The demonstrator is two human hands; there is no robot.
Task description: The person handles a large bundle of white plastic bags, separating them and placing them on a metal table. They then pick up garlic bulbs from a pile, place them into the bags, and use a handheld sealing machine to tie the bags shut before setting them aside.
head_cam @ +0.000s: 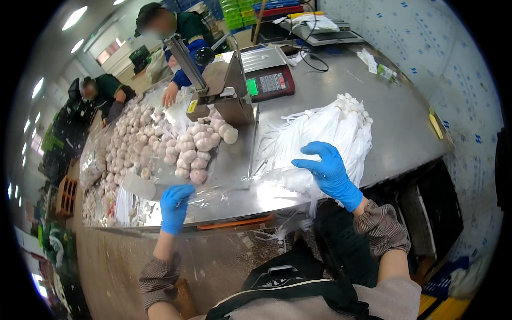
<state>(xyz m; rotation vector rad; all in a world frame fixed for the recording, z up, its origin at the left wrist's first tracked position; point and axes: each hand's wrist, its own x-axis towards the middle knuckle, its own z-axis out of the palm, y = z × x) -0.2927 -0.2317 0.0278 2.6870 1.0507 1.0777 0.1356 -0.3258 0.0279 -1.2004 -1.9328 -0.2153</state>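
My left hand (175,209), in a blue glove, is at the near edge of the metal table with its fingers curled on the end of a clear plastic film (218,196). The film stretches rightward along the edge towards my other hand. My right hand (330,174), also gloved in blue, has thumb and forefinger spread apart with nothing between them. It hovers over a bundle of white mesh sleeves (320,124), tied near their far end. Left of the bundle, garlic bulbs in mesh bags (192,154) lie below a brown metal device (224,88) with an upright post.
A large heap of loose garlic bulbs (128,136) covers the table's left side, with a whitish plastic scoop-like container (139,186) nearby. A red weighing scale (272,82) stands behind the device. Two co-workers (196,30) (108,94) are across the table. A patterned wall panel (440,80) bounds the right.
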